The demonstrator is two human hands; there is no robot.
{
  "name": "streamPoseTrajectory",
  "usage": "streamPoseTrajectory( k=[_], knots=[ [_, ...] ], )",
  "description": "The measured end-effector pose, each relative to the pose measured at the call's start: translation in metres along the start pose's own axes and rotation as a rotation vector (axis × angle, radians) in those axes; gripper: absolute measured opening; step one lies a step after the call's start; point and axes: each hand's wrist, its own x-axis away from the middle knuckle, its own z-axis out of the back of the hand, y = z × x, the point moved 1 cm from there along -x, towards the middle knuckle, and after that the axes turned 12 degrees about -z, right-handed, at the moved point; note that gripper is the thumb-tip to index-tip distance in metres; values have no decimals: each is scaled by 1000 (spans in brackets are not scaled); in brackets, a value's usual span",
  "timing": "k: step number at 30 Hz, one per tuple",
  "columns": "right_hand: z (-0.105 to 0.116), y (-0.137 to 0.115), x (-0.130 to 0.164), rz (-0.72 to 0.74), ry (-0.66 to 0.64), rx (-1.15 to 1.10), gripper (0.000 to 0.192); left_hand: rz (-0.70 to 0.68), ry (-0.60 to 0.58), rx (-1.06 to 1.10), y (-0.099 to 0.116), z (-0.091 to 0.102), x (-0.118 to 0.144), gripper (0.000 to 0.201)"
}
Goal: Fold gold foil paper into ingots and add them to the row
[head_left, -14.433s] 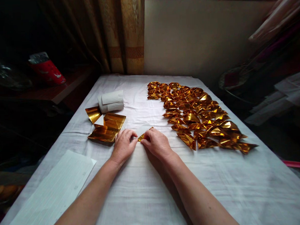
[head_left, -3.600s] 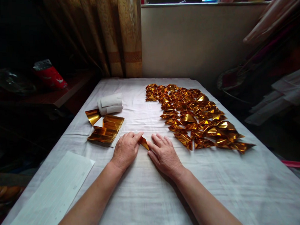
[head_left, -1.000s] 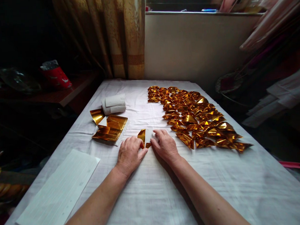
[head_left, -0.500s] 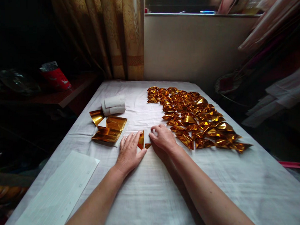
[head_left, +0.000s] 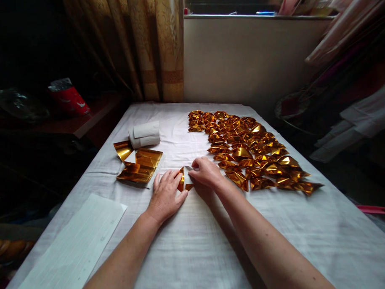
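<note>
Resting almost flat, our left hand (head_left: 165,196) covers the left part of a small folded sheet (head_left: 188,177), gold on one face and white on the other, lying on the white cloth (head_left: 180,254) between our two hands. Its fingers are straight and slightly apart, and its thumb stretches out toward our right hand (head_left: 207,172); it presses on the paper without closing around anything. A narrow gold flap shows beside its fingertips, and a small gold corner lies just past its thumb.

Our right hand is bent, fingers curled and tips drawn toward the thumb, touching the sheet's far right edge. We cannot tell whether the paper is pinched there.

Just beyond our left hand and to its left, we have loose gold sheets (head_left: 142,163), with a white roll (head_left: 147,133) farther out behind them. To the left of our left forearm lies a long pale paper (head_left: 72,245). Beyond our right hand and to its right, folded gold pieces (head_left: 242,153) spread in close rows, the nearest just beside that hand. Far ahead of both hands hangs a gold curtain (head_left: 145,57).
</note>
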Motion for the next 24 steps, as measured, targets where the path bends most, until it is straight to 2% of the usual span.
streamPoseTrajectory(
  k=[5,11,14,19,24],
  knots=[
    [-12,2,5,-28,25,-200,26,-13,-13,1,-1,-2,1,52],
    [-27,6,18,74,141,-376,23,-4,-29,-3,-1,-1,1,53],
    [-29,8,19,69,121,-411,29,-6,-24,-5,0,-1,1,53],
    [-26,8,15,76,55,-346,25,-7,-21,0,-1,-2,1,54],
    [-23,9,18,242,62,-170,23,-6,-25,4,0,-1,1,55]
  ],
)
